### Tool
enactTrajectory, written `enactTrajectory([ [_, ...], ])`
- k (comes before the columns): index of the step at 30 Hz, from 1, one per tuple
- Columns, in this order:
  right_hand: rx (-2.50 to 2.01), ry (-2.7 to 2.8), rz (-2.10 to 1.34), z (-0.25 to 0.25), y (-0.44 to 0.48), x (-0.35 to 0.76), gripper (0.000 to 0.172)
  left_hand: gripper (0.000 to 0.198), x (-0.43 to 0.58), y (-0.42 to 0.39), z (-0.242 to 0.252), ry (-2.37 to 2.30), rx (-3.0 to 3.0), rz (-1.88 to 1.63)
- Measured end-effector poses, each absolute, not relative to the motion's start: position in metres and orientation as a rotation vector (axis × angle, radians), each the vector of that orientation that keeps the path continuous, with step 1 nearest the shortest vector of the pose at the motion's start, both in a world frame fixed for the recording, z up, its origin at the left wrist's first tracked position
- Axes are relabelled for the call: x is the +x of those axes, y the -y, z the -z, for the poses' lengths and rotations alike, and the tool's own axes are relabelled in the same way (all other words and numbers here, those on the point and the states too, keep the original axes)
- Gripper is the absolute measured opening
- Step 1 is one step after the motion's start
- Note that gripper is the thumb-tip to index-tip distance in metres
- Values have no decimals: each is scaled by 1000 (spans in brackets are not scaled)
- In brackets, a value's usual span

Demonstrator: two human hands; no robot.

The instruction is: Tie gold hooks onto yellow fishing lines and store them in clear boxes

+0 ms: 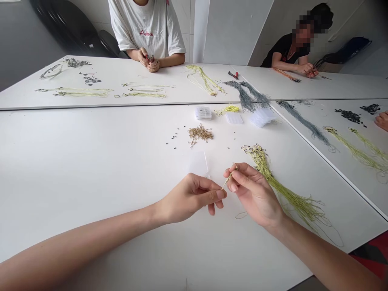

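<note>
My left hand [194,198] pinches a short stretch of yellow-green fishing line [226,184] between thumb and forefinger. Just to its right, my right hand [257,196] grips the upper end of the same line, where a small hook-like metal piece shows at the fingertips. Fine detail there is too small to make out. Beside the right hand spreads a bundle of yellow-green lines [285,190] with dark hook ends. A clear plastic sheet or lid [197,161] lies behind the left hand, partly covered by it. Beyond is a pile of gold-coloured metal pieces [200,132].
Clear plastic boxes [203,113] and stacked clear lids [262,117] stand behind the gold pile. Tiny black pieces [174,137] are scattered left of it. Grey line bundles [247,95] lie across the table joint. Two people work at the far table; another hand [382,120] shows at right.
</note>
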State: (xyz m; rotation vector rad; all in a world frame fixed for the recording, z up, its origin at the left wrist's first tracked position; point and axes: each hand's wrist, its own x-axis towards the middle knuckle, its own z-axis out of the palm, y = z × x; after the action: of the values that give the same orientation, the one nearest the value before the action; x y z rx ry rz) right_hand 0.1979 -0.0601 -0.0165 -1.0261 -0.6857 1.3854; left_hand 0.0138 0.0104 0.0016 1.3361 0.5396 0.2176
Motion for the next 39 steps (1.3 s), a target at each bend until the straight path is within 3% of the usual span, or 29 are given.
enactTrajectory([
  [5,-963,653,-1460,16,58,204,3,32,13,-16,-7,-635,1465,-129],
  [13,-952,671,-1660,13,58,207,5,31,10,-24,-16,-747,1679,-434],
  [23,-996,815,-1807,18,61,200,5,18,10,-16,2,-500,2061,-703],
  [34,-1004,783,-1707,18,59,203,4,21,12,-20,-1,-809,1701,-721],
  [39,-1006,743,-1644,19,57,205,6,28,13,-16,0,-755,1692,-485],
])
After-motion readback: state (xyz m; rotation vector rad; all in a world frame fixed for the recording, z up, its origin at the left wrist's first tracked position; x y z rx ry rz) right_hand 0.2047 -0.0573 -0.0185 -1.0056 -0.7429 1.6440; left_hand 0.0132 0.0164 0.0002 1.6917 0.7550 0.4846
